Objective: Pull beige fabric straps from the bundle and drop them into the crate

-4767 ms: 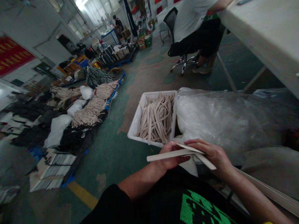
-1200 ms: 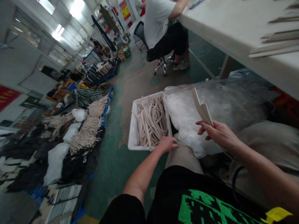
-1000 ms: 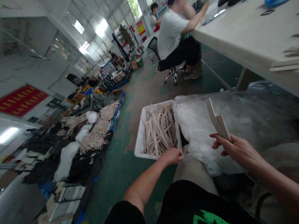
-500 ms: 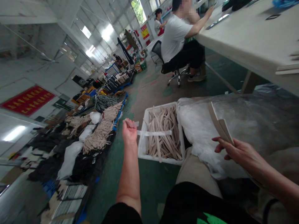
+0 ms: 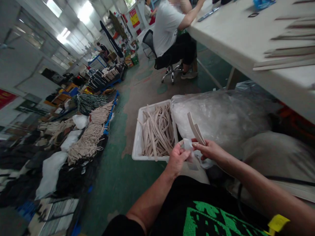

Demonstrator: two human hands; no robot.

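Note:
My left hand [image 5: 176, 160] pinches a translucent whitish strip [image 5: 188, 146], which hangs bunched in front of its fingers. Close beside it, my right hand [image 5: 213, 151] grips a folded beige strap [image 5: 194, 127] whose two ends stick up past the fingers. The right fingertips meet the edge of the whitish strip; whether they pinch it too is hard to see. Both hands are together above my lap. Just left of them, a white plastic bin [image 5: 137, 144] holds many loose beige straps [image 5: 157, 131].
A big clear plastic bag [image 5: 216, 111] bulges right of the bin. The white table [image 5: 236, 36] at upper right bears several flat strips [image 5: 287, 52]. A seated person [image 5: 167, 26] works at its far end. Piles of beige cord bundles [image 5: 86, 144] lie on the left.
My left hand has come from out over the bin's left side to my right hand, bringing the whitish strip. My right hand, still gripping the beige strap, has moved inward. The view has shifted.

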